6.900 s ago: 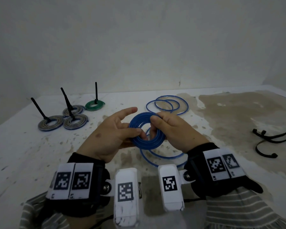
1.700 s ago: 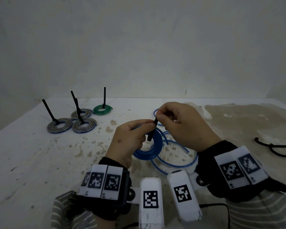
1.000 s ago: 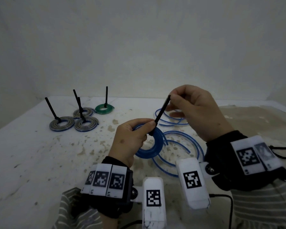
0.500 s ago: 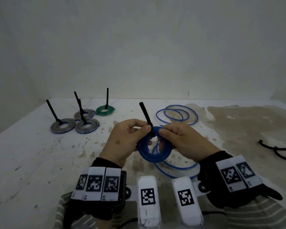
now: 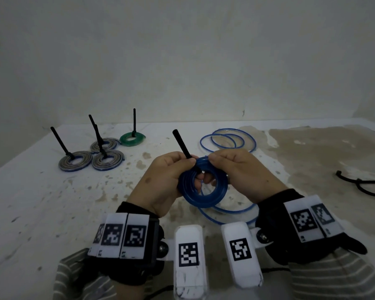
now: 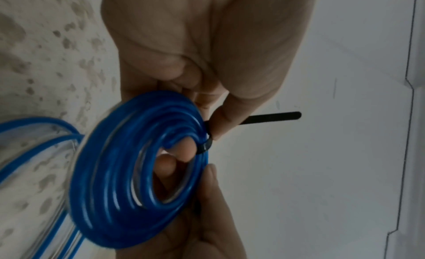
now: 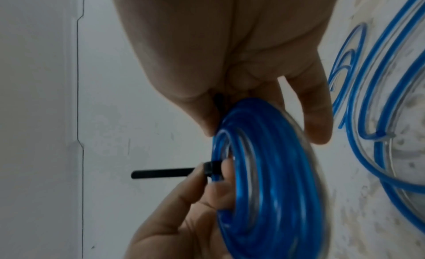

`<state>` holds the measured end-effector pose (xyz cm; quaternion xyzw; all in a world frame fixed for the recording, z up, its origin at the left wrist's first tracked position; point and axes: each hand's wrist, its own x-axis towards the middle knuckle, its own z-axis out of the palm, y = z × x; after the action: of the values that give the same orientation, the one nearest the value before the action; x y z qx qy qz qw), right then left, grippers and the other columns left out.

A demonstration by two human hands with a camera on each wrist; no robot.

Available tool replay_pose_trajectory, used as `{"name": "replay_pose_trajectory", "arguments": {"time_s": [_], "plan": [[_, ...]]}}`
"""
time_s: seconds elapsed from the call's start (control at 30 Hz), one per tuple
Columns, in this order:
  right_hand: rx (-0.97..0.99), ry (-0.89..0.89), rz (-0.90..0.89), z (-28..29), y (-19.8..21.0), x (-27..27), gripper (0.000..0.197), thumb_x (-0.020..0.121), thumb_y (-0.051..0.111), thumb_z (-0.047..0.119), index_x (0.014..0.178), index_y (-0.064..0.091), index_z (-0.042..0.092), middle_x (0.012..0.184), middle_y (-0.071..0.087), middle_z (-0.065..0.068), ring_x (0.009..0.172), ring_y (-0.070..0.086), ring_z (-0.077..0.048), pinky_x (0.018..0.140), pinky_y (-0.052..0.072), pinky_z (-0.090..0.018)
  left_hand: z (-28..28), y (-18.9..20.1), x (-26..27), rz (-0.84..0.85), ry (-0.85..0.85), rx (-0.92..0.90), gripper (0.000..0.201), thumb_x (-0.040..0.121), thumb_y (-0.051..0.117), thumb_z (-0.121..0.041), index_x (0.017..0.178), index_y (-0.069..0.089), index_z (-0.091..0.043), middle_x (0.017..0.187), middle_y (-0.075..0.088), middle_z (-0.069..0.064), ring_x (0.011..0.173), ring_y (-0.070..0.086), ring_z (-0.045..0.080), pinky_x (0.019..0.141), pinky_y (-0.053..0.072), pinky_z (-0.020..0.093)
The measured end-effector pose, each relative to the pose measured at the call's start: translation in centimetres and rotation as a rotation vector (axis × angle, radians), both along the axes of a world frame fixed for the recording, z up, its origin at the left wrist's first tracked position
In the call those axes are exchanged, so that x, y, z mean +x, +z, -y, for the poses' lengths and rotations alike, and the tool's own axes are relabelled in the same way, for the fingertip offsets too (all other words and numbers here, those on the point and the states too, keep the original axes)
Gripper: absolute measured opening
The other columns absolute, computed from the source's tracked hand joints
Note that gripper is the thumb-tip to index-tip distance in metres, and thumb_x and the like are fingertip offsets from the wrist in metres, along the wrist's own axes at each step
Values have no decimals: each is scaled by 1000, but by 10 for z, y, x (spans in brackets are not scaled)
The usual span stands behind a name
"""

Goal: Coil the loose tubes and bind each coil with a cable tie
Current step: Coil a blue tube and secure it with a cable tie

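Both hands hold a blue tube coil (image 5: 206, 200) upright above the table. A black cable tie (image 5: 180, 143) is looped round the coil's top left, its tail sticking up and to the left. My left hand (image 5: 191, 164) pinches the tie at its head against the coil, with other fingers through the coil's hole. In the left wrist view the thumb (image 6: 224, 122) sits on the tie (image 6: 273, 117) beside the coil (image 6: 110, 190). My right hand (image 5: 213, 162) grips the coil's top right edge. The right wrist view shows the coil (image 7: 264, 190) and the tie's tail (image 7: 161, 171).
At the back left lie three grey coils (image 5: 75, 162) and a green coil (image 5: 132, 138), each bound with a tie. Loose blue tube loops (image 5: 227, 139) lie behind the hands, more tube (image 5: 230, 212) beneath them. Spare black ties (image 5: 362, 185) lie at the right edge.
My right hand pulled the tie's tail up and to the right, then let it go and came back down onto the coil. The tie's tail now points up and to the left.
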<state>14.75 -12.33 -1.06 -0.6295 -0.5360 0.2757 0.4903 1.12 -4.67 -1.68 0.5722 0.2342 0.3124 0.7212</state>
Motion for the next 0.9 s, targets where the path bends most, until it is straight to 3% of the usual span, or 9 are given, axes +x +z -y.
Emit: {"name": "replay_pose_trajectory", "arguments": {"time_s": [0.17,0.33,0.43,0.5,0.57,0.6,0.73,0.8,0.9], "plan": [[-5,-23,-122,2,-2,6,29,96,44,17,86,67,2,77,65,-9,75,60,-19,72,49,-35,4,-2,4,-2,15,9,16,94,42,-5,86,56,-2,55,56,8,39,45,10,41,40,21],[-139,56,5,3,-6,2,34,97,39,25,85,67,8,79,66,-7,75,56,-17,71,47,-34,1,-7,5,-20,110,91,19,94,45,-6,86,62,-5,54,56,6,40,43,7,41,39,18],[-207,45,77,4,-4,1,34,97,37,27,91,66,12,91,69,-10,77,60,-12,73,48,-31,0,-8,6,-41,155,148,20,94,45,-4,87,64,-9,54,58,4,41,41,7,43,37,18],[-174,34,52,5,-1,4,29,97,37,27,105,64,20,100,67,1,84,60,-6,74,46,-20,0,-8,6,-50,156,166,21,93,45,-3,87,65,-9,56,59,5,41,41,8,43,37,18],[-53,32,68,6,1,6,32,95,44,32,126,51,34,115,58,15,100,57,-1,79,44,-13,3,-7,7,-65,127,186,21,93,46,-3,87,65,-7,56,59,6,41,41,8,43,36,18],[22,40,127,5,3,6,36,92,49,33,128,48,39,116,55,18,102,56,-1,80,44,-11,5,-7,8,-72,113,196,20,93,47,-4,86,66,-7,54,58,5,40,41,8,42,35,18],[251,63,242,2,5,-3,15,91,54,15,96,66,23,91,65,7,85,60,-4,78,47,-15,14,-6,14,-81,77,195,17,92,50,-7,84,65,-6,58,57,8,40,47,8,39,33,20],[269,19,203,2,5,-2,19,93,50,12,83,65,19,79,66,4,77,60,-6,75,48,-19,18,-8,18,-97,55,177,16,91,49,-4,86,64,-8,64,56,12,44,49,12,39,34,21],[248,-24,108,4,5,3,23,93,47,9,77,64,12,79,67,-7,80,61,-18,81,49,-29,23,-10,25,-119,11,138,12,90,50,-3,91,61,-8,72,59,12,49,53,14,41,41,23]]}}
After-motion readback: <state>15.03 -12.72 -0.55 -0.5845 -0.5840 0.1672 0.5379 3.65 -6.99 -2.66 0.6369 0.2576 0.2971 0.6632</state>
